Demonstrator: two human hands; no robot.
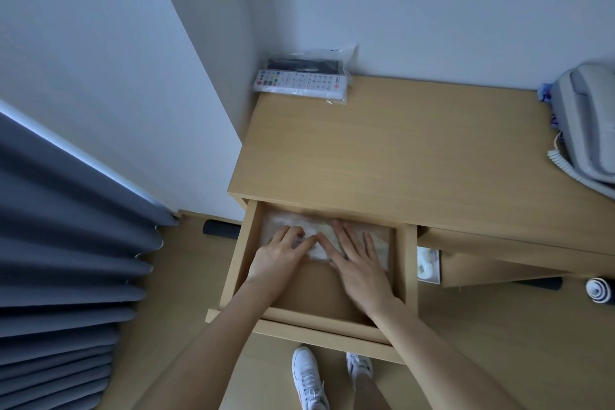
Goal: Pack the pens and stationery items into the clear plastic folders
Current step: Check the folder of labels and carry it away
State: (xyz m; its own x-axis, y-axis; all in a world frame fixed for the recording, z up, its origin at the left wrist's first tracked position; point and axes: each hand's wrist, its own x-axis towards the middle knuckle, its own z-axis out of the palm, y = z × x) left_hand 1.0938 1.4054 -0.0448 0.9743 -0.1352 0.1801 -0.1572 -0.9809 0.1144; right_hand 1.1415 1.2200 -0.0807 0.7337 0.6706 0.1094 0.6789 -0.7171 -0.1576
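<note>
Honestly, with both hands down in the open drawer (404, 263), left hand (283, 255) curled on the blurry clear plastic folders (319, 236) at its back edge and right hand (357, 260) pressing flat, that slick stack could slide or spill.

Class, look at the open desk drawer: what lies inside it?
Inside the drawer lies a blurred clear plastic packet, with the left hand and right hand on it. Its contents are too blurred and covered to tell.
</note>
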